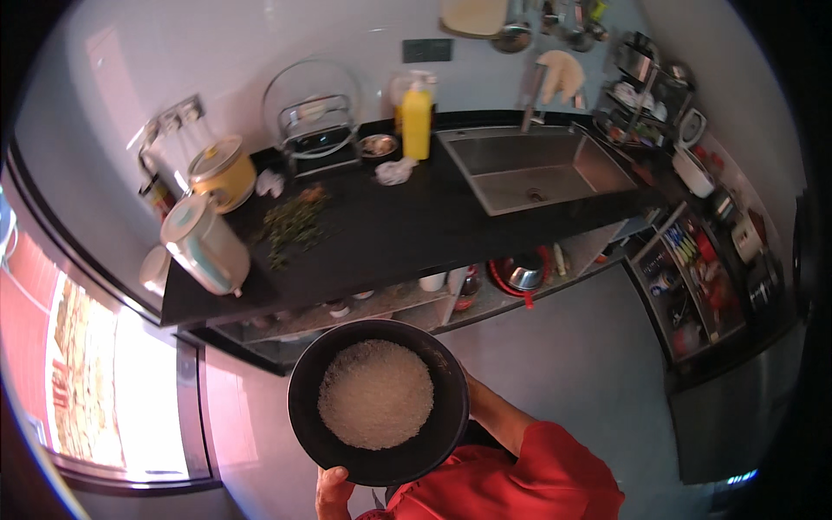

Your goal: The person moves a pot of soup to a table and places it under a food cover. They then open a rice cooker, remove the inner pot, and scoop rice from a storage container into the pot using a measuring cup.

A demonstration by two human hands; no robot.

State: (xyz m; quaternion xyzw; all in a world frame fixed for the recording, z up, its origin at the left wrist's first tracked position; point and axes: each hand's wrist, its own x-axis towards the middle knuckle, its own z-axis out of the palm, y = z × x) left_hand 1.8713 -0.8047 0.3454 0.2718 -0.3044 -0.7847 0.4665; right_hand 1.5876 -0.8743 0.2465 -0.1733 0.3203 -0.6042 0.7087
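Note:
A round black pot (pixel 305 414) with white rice (pixel 376 394) spread over its bottom is held out in front of me, above the floor. My left hand (pixel 333 494) grips its near left rim, the thumb showing at the edge. On the other side my right hand (pixel 475 395) holds the wall of the pot, its fingers mostly hidden behind it. Red sleeves cover my upper arms. Beyond the pot runs a black countertop (pixel 381 227).
A white kettle (pixel 206 246), a yellow lidded cooker (pixel 222 173) and green herbs (pixel 296 224) are on the counter's left. A yellow pump bottle (pixel 417 120) stands near the steel sink (pixel 555 178). Open shelves (pixel 394 308) lie underneath; a dish rack (pixel 637 108) occupies the right corner.

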